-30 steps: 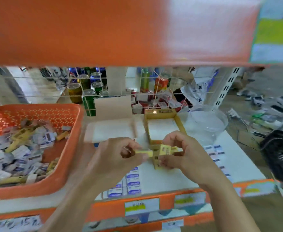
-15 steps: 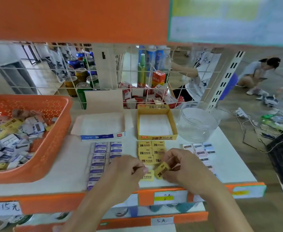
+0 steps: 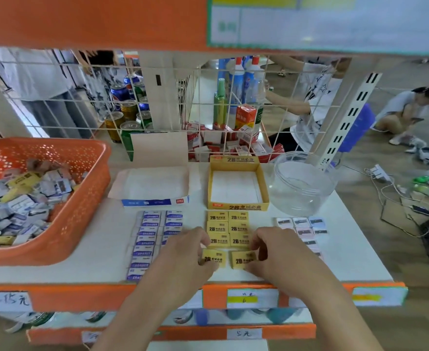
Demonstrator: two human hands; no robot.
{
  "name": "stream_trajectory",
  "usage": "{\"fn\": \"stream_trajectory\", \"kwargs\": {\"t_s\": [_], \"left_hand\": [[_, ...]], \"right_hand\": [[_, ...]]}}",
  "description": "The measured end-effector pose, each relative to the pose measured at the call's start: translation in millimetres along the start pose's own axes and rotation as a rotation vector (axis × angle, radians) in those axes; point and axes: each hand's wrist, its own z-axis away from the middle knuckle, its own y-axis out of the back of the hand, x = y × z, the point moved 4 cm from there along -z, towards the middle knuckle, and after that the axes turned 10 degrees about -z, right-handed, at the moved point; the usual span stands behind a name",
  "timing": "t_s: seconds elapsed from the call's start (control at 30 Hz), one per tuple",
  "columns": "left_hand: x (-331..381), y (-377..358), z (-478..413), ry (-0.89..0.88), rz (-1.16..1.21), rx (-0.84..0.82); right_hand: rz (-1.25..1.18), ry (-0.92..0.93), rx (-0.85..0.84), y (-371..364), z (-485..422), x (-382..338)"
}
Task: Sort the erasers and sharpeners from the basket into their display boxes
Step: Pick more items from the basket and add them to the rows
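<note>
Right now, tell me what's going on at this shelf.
A person is laying out 2B erasers on the white shelf. The left hand pinches the near-left yellow eraser and the right hand pinches the near-right yellow eraser, at the near end of the yellow rows before the yellow display box, which looks empty. Blue-and-white erasers lie in rows before the blue-and-white box. The orange basket holds a mixed heap not yet sorted.

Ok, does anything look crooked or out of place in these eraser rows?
Only the front pair. The left yellow eraser, pinched by the left hand, and the right yellow eraser, pinched by the right hand, lie slightly tilted, with a gap between them, unlike the tidy yellow rows behind.
</note>
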Motion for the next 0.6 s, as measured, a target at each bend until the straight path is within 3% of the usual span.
{"fn": "stream_trajectory", "kwargs": {"t_s": [0.6], "left_hand": [[7.0,-3.7,-10.4,0.014,-0.034,-0.042]], "right_hand": [[0.094,0.104,-0.013,-7.8,-8.0,-8.2]]}}
